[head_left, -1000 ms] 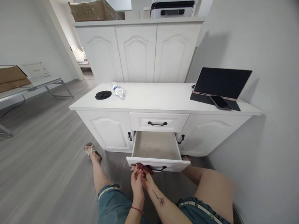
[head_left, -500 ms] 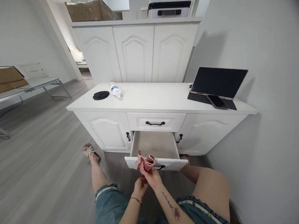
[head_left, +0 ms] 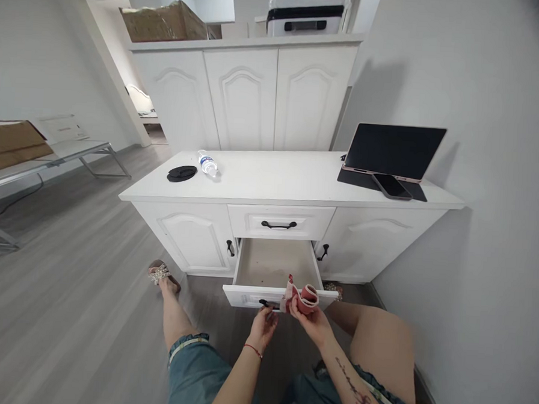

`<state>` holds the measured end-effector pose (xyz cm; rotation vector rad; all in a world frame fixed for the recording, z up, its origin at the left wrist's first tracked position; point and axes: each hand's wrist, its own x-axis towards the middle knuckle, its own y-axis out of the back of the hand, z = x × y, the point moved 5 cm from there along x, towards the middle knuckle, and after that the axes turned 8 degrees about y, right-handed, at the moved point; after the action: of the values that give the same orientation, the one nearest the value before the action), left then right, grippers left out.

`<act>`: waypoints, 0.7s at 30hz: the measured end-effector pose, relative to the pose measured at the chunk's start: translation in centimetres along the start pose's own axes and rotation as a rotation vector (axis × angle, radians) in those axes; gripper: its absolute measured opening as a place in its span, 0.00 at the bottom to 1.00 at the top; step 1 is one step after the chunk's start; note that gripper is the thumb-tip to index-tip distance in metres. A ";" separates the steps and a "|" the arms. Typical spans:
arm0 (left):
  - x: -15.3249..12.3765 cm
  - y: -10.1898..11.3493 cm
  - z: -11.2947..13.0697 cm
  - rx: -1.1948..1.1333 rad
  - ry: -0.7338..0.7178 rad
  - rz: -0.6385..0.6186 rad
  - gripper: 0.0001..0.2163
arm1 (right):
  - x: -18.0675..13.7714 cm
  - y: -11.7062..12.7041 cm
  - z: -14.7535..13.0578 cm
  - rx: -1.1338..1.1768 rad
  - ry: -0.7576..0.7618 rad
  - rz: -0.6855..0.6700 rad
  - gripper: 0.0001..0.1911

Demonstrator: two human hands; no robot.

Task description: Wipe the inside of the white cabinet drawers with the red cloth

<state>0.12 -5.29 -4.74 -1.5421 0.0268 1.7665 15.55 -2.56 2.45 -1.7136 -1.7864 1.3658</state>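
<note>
My right hand (head_left: 311, 322) is closed round a red cloth (head_left: 307, 299) with pale edging, rolled and folded, held just in front of the right part of the drawer front. My left hand (head_left: 263, 329) is at the black drawer handle (head_left: 268, 303), its curled fingers on the handle's lower edge. The lower drawer (head_left: 241, 296) is pulled out, and its pale inside shows a few small dark specks. Part of the handle is hidden by the cloth and my fingers.
Above the drawer is a shut drawer (head_left: 241, 220) in the white cabinet (head_left: 270, 193). On top lie a plastic bottle (head_left: 208, 164), a black round item (head_left: 182, 173), a laptop-like screen (head_left: 395, 149) and a phone (head_left: 391, 186). My legs flank the drawer; a wall (head_left: 498, 238) stands right.
My right hand has carried the red cloth to the right along the drawer front. My left hand has come up to the drawer handle. The drawer remains pulled out.
</note>
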 end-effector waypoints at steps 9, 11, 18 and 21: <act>1.3 0.1 0.1 0.057 -0.029 0.011 0.14 | -1.7 2.6 -5.9 -0.302 0.239 -0.006 0.16; 1.5 0.0 0.2 0.049 -0.059 0.016 0.16 | -2.1 3.1 -6.7 -0.328 0.293 0.005 0.18; 2.1 -0.8 1.0 0.031 -0.171 0.013 0.15 | -4.2 4.0 -8.1 -0.462 0.412 0.087 0.24; 2.7 -1.9 1.7 0.042 -0.188 0.025 0.16 | -4.4 4.9 -8.0 -0.489 0.435 0.209 0.22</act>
<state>-0.17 -1.68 -5.68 -1.3455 -0.0099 1.9116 25.62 -4.06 4.26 -2.2829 -1.8081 0.5593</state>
